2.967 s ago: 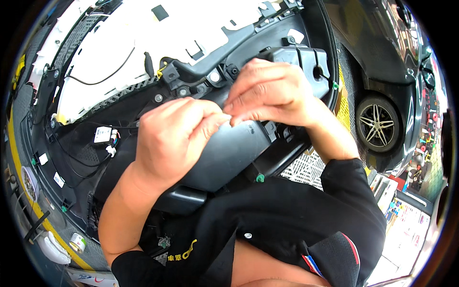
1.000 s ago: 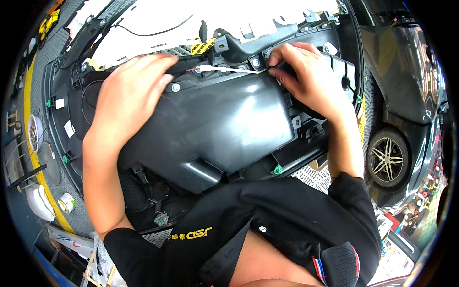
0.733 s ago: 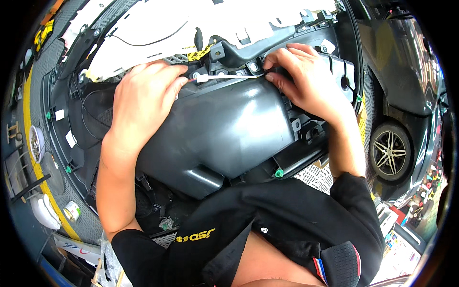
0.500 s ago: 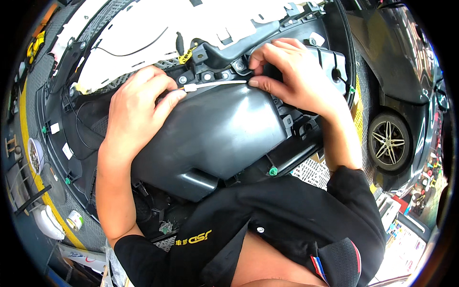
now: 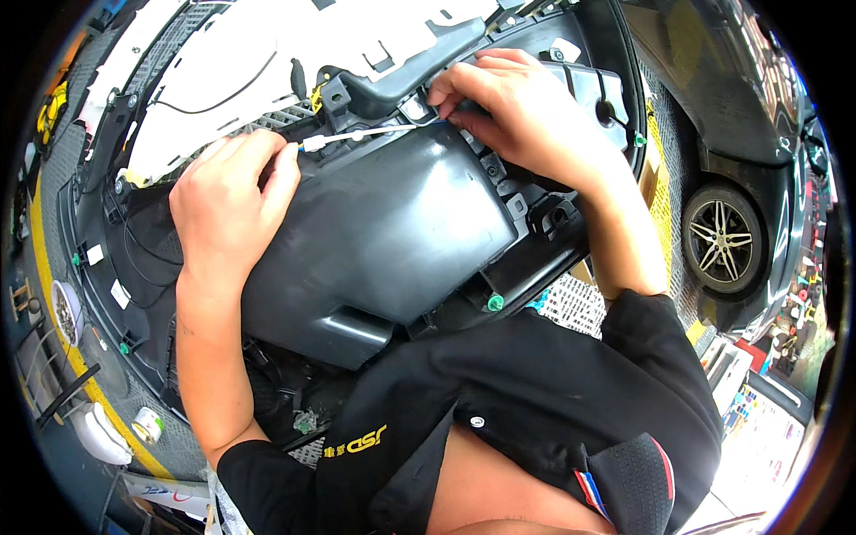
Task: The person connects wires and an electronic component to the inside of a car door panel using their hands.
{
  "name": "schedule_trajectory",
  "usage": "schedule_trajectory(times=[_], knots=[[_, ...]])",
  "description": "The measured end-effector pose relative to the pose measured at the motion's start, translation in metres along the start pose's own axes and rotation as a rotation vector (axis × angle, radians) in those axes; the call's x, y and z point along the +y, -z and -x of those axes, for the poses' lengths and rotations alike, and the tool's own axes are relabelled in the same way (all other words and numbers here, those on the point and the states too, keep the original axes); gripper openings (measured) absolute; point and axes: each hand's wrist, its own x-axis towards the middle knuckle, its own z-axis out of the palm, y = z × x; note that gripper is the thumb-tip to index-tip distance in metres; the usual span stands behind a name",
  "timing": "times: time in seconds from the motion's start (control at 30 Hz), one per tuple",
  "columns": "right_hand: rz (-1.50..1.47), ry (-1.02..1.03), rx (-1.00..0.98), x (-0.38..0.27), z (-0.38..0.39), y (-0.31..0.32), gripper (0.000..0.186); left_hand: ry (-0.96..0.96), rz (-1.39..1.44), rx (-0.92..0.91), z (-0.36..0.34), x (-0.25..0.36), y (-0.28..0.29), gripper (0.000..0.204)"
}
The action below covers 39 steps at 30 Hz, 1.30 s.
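Note:
A thin white strip (image 5: 379, 132), with a small white block and thin coloured wires at its left end, stretches between my hands. It lies along the upper edge of a smooth, glossy black plastic cover (image 5: 374, 241) on a car trim panel. My left hand (image 5: 230, 201) pinches the wired end, thumb against fingers. The fingers of my right hand (image 5: 513, 111) are curled in at the strip's other end, and they hide that tip. Just beyond the strip are metal fasteners and a black bracket (image 5: 335, 96) beside a yellow clip (image 5: 317, 93).
White padding (image 5: 232, 67) covers the panel's far side, with a loose black wire (image 5: 223, 105) on it. Green clips (image 5: 496, 303) stick out along the panel's edges. A dark car with a spoked wheel (image 5: 723, 245) stands at right. At left are a bowl (image 5: 66, 312) and a can (image 5: 148, 424).
The whole view has shifted a little. Both hands have moved slightly left and away with the strip, and its right end now slants up more. Both still grip it.

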Motion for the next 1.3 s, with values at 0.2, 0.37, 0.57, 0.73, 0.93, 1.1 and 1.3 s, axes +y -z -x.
schedule_trajectory(times=[0.2,0.37,0.57,0.73,0.93,1.1,1.3], knots=[[0.152,0.014,0.055,0.003,0.003,-0.010,0.022,-0.023,-0.073,-0.029,0.001,-0.001,-0.001,0.018],[0.145,-0.045,0.059,0.002,0.001,-0.010,0.020,0.018,-0.102,-0.084,0.000,-0.002,-0.002,0.018],[-0.234,-0.248,0.190,-0.007,-0.004,0.000,0.014,0.046,0.035,-0.143,0.011,-0.022,0.029,0.019],[-0.337,-0.198,0.316,-0.021,0.011,0.013,0.014,0.301,0.255,0.062,0.057,-0.081,0.115,0.028],[-0.412,0.133,0.115,-0.061,-0.020,0.041,0.027,0.728,0.009,0.624,0.119,-0.178,0.100,0.032],[-0.337,0.467,0.011,-0.102,-0.056,0.092,0.036,0.763,-0.147,0.646,0.114,-0.191,0.080,0.028],[-0.169,0.611,0.138,-0.122,-0.072,0.095,0.036,0.649,-0.207,0.540,0.113,-0.185,0.067,0.025]])
